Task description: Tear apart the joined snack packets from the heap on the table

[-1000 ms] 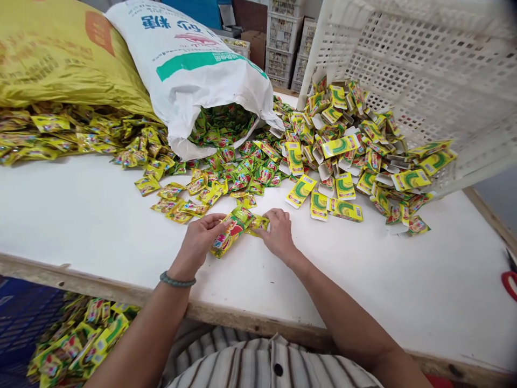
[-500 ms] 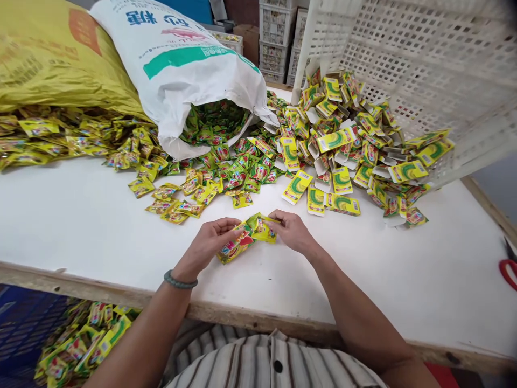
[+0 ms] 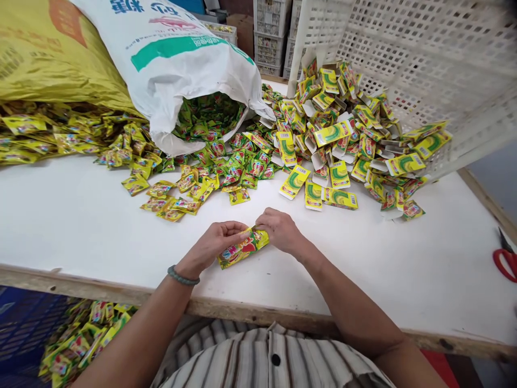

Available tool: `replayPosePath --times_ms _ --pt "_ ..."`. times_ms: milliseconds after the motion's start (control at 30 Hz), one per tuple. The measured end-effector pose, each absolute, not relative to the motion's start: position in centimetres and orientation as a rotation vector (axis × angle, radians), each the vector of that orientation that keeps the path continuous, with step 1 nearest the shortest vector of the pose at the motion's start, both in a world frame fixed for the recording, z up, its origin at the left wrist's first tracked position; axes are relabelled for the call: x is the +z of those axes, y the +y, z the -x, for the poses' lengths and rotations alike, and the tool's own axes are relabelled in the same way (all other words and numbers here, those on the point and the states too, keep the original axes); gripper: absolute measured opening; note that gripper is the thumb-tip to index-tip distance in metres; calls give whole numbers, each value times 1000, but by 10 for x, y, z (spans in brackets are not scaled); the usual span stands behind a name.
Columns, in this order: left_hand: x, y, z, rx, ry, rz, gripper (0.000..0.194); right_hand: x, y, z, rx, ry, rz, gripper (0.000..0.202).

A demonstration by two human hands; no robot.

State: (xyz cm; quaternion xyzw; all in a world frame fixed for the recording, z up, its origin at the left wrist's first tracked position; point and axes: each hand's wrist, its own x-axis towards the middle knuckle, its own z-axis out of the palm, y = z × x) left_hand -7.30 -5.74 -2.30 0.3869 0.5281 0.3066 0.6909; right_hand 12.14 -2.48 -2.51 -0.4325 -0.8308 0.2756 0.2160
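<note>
Near the table's front edge, my left hand [image 3: 218, 242] is closed round a small printed candy box [image 3: 236, 255], thumb on its upper face. The box lies tilted, its right end higher. At that right end my right hand [image 3: 278, 230] pinches a yellow-green candy packet [image 3: 260, 238], which sits against or partly inside the box's end; my fingers hide how far in it is. Just beyond my hands lie loose yellow candy packets [image 3: 239, 195] and several yellow-green boxes [image 3: 294, 182].
A white sack [image 3: 194, 70] spills green packets [image 3: 234, 167]; a yellow sack [image 3: 60, 59] rests on yellow packets at left. A tipped white crate [image 3: 404, 59] holds a heap of boxes. Red scissors [image 3: 504, 263] lie at the right edge. A blue basket [image 3: 24, 328] with packed boxes stands below, left.
My right hand has moved left, against the box, and less of the packet shows. The right fingers have curled in more. The view has shifted slightly.
</note>
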Motion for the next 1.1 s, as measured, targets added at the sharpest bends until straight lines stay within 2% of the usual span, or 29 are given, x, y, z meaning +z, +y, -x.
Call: replayPosePath --times_ms 100,233,367,467,533,1100 --pt "-21 -57 70 636 1159 -824 43 -33 -24 -118 816 -2157 1219 16" --pt "-21 -55 68 664 1187 -714 43 -29 -21 -123 1097 -1929 1232 16" --pt "-21 -54 69 724 1174 -630 44 -19 -20 -135 1299 -1967 1173 32" --pt "-21 -54 71 749 1150 -624 42 -21 -22 -139 1336 -1947 1185 52" --pt "-21 -54 73 750 1135 -640 41 -26 -23 -137 1335 -1889 1191 56" --pt "-18 -55 76 719 1009 -633 36 -22 -25 -135 1313 -1716 1108 47"
